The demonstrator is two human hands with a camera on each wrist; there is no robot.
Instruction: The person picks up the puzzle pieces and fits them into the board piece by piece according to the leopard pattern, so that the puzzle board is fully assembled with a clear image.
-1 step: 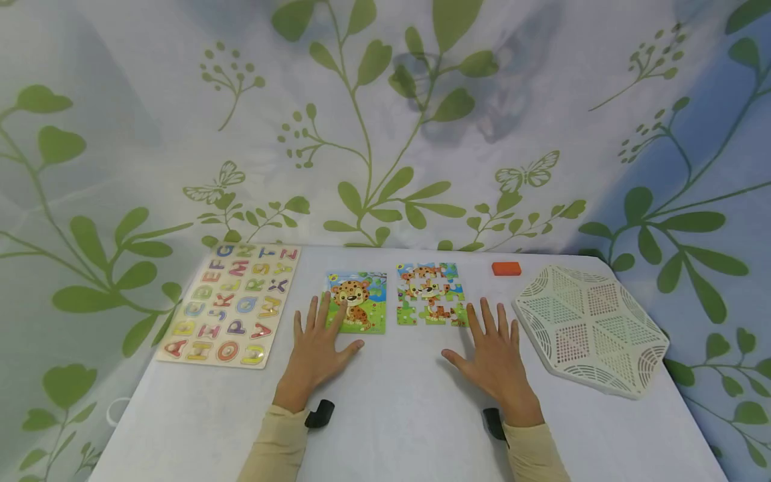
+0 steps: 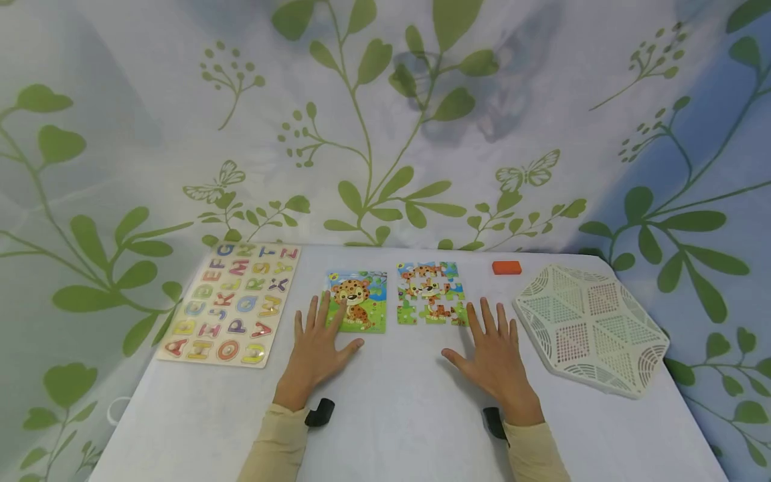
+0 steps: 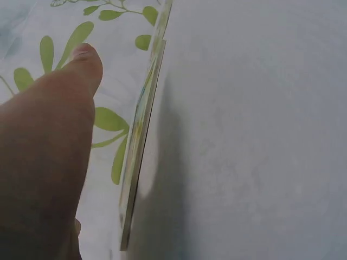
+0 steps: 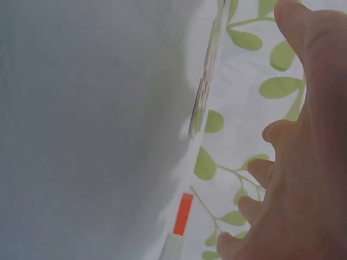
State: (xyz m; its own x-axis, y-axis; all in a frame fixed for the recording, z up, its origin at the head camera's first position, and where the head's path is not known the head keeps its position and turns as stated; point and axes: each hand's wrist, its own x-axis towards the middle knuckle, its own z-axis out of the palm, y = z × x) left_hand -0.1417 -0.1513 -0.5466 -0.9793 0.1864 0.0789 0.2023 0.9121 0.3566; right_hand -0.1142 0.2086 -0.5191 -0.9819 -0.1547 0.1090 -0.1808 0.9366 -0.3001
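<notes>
My left hand [image 2: 314, 355] is spread with straight fingers and holds nothing. In the head view its fingertips overlap the left part of a leopard picture card [image 2: 367, 314]; whether they touch it I cannot tell. To the right lies a leopard puzzle [image 2: 428, 290] in loosely spaced pieces, with gaps between them. My right hand [image 2: 495, 358], palm down and fingers straight, has its index fingertip by the puzzle's lower right corner, and it too holds nothing. In the left wrist view the card [image 3: 142, 119] shows edge-on beyond the thumb [image 3: 87, 65].
An alphabet board [image 2: 231, 308] with colored letters lies at the left of the white table [image 2: 397, 415]. A red-orange block [image 2: 506, 268] sits near the back edge. At the right is a pale hexagonal lattice mat or trivet [image 2: 593, 331]. Patterned cloth [image 2: 385, 120] hangs behind.
</notes>
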